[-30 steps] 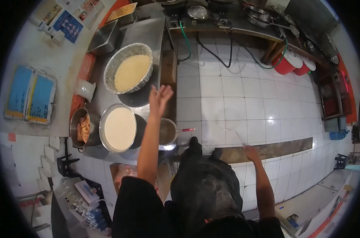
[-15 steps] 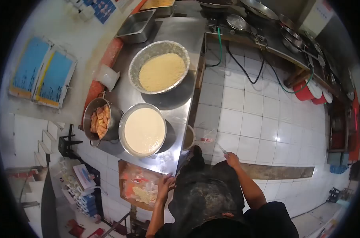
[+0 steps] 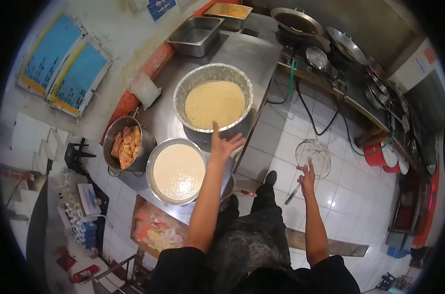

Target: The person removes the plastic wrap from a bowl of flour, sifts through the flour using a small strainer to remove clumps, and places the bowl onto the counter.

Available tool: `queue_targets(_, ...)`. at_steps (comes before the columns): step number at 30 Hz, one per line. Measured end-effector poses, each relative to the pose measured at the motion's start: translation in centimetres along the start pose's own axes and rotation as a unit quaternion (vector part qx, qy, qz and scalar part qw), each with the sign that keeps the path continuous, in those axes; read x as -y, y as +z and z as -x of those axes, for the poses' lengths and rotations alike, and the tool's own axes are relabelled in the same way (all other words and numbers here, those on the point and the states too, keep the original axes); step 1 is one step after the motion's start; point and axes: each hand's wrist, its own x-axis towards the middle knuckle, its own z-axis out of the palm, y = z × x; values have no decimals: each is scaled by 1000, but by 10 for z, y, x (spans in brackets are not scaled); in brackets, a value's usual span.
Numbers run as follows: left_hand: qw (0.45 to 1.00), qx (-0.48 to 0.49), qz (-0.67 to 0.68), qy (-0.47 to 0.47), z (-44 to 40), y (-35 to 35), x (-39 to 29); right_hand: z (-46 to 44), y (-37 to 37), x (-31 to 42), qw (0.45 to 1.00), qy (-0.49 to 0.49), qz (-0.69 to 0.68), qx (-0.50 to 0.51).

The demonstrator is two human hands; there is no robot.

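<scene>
My left hand (image 3: 226,144) is raised with its fingers spread, near the lower right rim of a big metal basin (image 3: 213,98) of yellowish crumbs, and holds nothing. Below the basin stands a round bowl (image 3: 179,171) of pale batter. To its left, a two-handled pot (image 3: 129,143) contains orange-brown pieces that look like marinated meat. Out over the floor at the right, my right hand (image 3: 306,179) grips a round wire skimmer (image 3: 313,158) by its handle, the mesh pointing away from me.
Woks (image 3: 297,22) and a strainer (image 3: 317,58) rest on the stove counter at the top right, with hoses hanging below. Metal trays (image 3: 196,36) stand at the worktable's far end. A box (image 3: 159,226) with plastic bags is below the table. Red buckets (image 3: 374,155) stand right.
My left hand has come up from the table's near corner to beside the crumb basin. My right hand has moved the skimmer forward and right. The view has shifted.
</scene>
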Motion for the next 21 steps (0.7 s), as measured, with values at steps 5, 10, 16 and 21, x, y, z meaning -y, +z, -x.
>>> queue_targets(5, 990, 13, 28, 134, -90, -24, -6, -108, -42, 5, 918, -151, 362, -64)
queue_targets(10, 982, -89, -7, 169, -51, -14, 45, -142, 51, 190, 842, -334, 423, -29)
queue_targets(16, 970, -184, -24, 156, 32, 52, 125, -155, 172, 308, 683, -541, 438, 220)
queue_targets(21, 959, -205, 1, 194, 76, 95, 161, -127, 218, 292, 642, -374, 553, 376)
